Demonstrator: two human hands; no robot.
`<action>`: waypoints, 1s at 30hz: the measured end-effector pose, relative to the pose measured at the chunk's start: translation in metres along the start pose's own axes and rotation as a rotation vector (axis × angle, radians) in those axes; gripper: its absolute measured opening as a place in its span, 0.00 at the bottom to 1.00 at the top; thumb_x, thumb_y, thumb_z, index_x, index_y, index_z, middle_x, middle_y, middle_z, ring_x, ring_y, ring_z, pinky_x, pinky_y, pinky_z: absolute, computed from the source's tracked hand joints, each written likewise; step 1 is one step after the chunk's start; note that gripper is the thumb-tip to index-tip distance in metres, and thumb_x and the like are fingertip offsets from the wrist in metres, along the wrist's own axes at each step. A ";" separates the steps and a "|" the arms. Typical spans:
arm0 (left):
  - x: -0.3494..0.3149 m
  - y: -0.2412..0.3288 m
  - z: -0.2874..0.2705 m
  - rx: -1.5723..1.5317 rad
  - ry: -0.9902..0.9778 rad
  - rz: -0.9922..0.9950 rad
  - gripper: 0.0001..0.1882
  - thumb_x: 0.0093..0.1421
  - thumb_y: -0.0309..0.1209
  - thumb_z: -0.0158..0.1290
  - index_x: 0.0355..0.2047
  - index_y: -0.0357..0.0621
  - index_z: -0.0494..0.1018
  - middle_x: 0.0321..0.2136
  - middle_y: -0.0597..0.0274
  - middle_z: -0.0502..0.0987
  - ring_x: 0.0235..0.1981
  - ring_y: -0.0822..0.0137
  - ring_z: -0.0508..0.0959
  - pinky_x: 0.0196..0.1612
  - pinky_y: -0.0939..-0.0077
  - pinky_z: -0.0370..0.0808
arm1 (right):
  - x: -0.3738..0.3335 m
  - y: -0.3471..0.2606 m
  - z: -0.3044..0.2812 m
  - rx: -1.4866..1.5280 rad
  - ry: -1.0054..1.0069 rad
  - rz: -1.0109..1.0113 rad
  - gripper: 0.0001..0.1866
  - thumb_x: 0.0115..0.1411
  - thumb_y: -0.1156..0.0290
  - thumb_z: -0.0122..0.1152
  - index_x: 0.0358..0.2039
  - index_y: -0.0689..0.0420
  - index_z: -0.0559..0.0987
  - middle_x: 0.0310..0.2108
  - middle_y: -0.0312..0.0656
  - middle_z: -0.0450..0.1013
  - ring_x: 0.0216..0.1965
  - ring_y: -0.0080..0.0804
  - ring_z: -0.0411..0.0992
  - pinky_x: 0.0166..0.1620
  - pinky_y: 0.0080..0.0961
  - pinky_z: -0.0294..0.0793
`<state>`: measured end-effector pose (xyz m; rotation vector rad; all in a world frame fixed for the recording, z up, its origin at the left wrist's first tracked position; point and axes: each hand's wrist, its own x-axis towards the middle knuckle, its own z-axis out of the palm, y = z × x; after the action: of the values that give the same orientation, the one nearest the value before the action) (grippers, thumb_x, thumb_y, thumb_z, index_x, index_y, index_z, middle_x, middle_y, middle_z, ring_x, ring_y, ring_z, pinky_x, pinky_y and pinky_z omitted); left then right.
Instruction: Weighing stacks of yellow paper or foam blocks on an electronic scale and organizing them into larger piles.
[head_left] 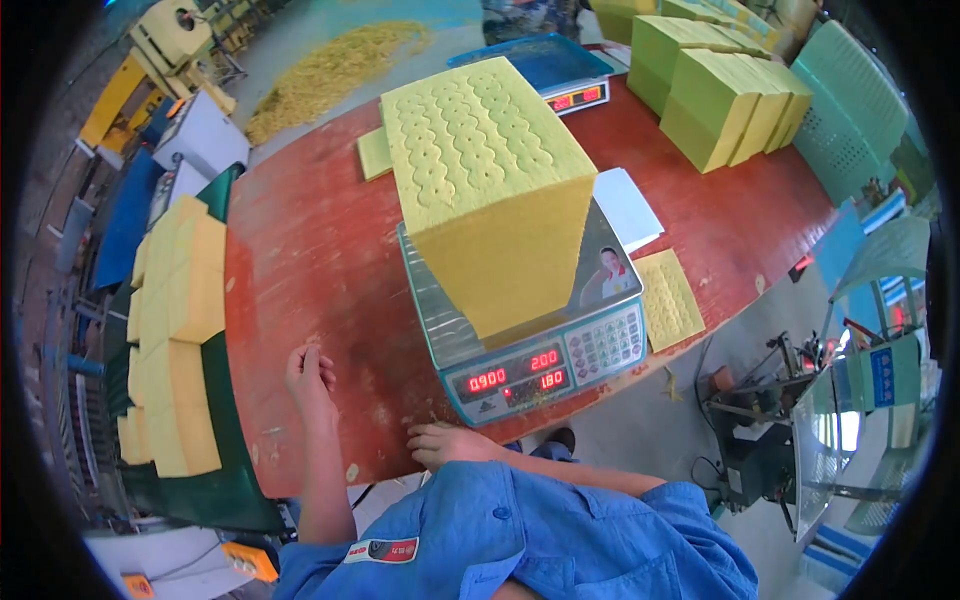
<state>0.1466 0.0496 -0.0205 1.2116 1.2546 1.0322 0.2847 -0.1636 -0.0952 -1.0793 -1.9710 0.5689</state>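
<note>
A tall stack of yellow paper sheets [500, 240], its top stamped with rows of scalloped shapes, stands on a digital scale [440, 310] with lit red digits. My left hand [312, 378] is left of the scale, over the red table; its fingers are curled together and nothing shows in them. At the table's near edge, just below the scale's front left corner, my right hand [450, 446] rests with fingers slightly apart and holds nothing.
More yellow paper stacks stand at the far right [710, 105] and on a green surface at left [180, 370]. A second scale [545, 70] with a blue tray sits behind. White paper [627, 205] and a stamped yellow sheet [670, 300] lie right of the scale. Yellow scraps [330, 75] cover the floor beyond.
</note>
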 end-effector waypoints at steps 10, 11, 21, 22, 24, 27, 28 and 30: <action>-0.135 0.017 -0.002 -0.088 0.092 0.071 0.04 0.63 0.32 0.54 0.34 0.46 0.74 0.22 0.68 0.74 0.18 0.80 0.69 0.19 0.86 0.61 | -0.091 -0.046 -0.020 0.194 0.264 0.162 0.11 0.50 0.70 0.61 0.35 0.57 0.79 0.31 0.47 0.76 0.34 0.47 0.76 0.36 0.41 0.76; -0.143 0.012 0.001 -0.118 0.067 0.069 0.04 0.64 0.32 0.54 0.34 0.46 0.74 0.22 0.68 0.74 0.18 0.80 0.70 0.19 0.86 0.62 | -0.104 -0.049 -0.027 0.209 0.254 0.166 0.11 0.50 0.70 0.61 0.35 0.57 0.79 0.31 0.47 0.76 0.34 0.47 0.76 0.36 0.41 0.76; -0.194 0.004 0.045 -0.175 0.020 0.077 0.06 0.65 0.32 0.52 0.33 0.44 0.74 0.22 0.67 0.75 0.19 0.79 0.71 0.19 0.85 0.64 | -0.178 -0.068 -0.053 0.147 0.244 0.406 0.08 0.53 0.74 0.56 0.34 0.56 0.80 0.27 0.47 0.77 0.30 0.46 0.77 0.33 0.39 0.77; -0.198 0.007 0.046 -0.175 0.018 0.084 0.06 0.65 0.32 0.52 0.33 0.44 0.74 0.22 0.67 0.75 0.19 0.79 0.71 0.19 0.85 0.64 | -0.180 -0.069 -0.054 0.146 0.248 0.401 0.08 0.53 0.74 0.56 0.34 0.56 0.80 0.27 0.47 0.77 0.30 0.46 0.77 0.33 0.39 0.77; -0.205 0.014 0.050 -0.168 -0.039 0.085 0.07 0.65 0.33 0.52 0.34 0.43 0.74 0.23 0.65 0.75 0.19 0.78 0.71 0.21 0.84 0.66 | -0.181 -0.070 -0.059 0.150 0.262 0.387 0.09 0.54 0.75 0.58 0.35 0.57 0.80 0.28 0.48 0.77 0.31 0.47 0.77 0.34 0.38 0.77; -0.200 0.020 0.055 -0.168 -0.039 -0.003 0.08 0.66 0.34 0.52 0.35 0.43 0.74 0.24 0.64 0.76 0.20 0.76 0.73 0.21 0.83 0.67 | -0.167 -0.072 -0.083 0.191 0.367 0.328 0.09 0.55 0.77 0.59 0.37 0.59 0.80 0.29 0.48 0.77 0.31 0.46 0.77 0.35 0.36 0.77; -0.191 0.023 0.059 -0.183 -0.052 0.029 0.08 0.66 0.34 0.52 0.35 0.43 0.74 0.24 0.64 0.76 0.20 0.76 0.73 0.21 0.83 0.67 | -0.157 -0.071 -0.097 0.166 0.383 0.304 0.09 0.55 0.77 0.59 0.37 0.59 0.80 0.29 0.48 0.77 0.31 0.46 0.77 0.35 0.36 0.77; -0.178 0.027 0.057 -0.219 -0.073 0.028 0.10 0.66 0.36 0.51 0.34 0.43 0.75 0.24 0.64 0.77 0.20 0.75 0.74 0.21 0.83 0.67 | -0.139 -0.081 -0.126 0.218 0.472 0.341 0.08 0.57 0.78 0.59 0.38 0.60 0.80 0.29 0.47 0.78 0.31 0.45 0.78 0.36 0.33 0.78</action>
<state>0.1921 -0.1285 0.0231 1.0903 1.0420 1.1057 0.3920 -0.3228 -0.0266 -1.2828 -1.2987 0.6239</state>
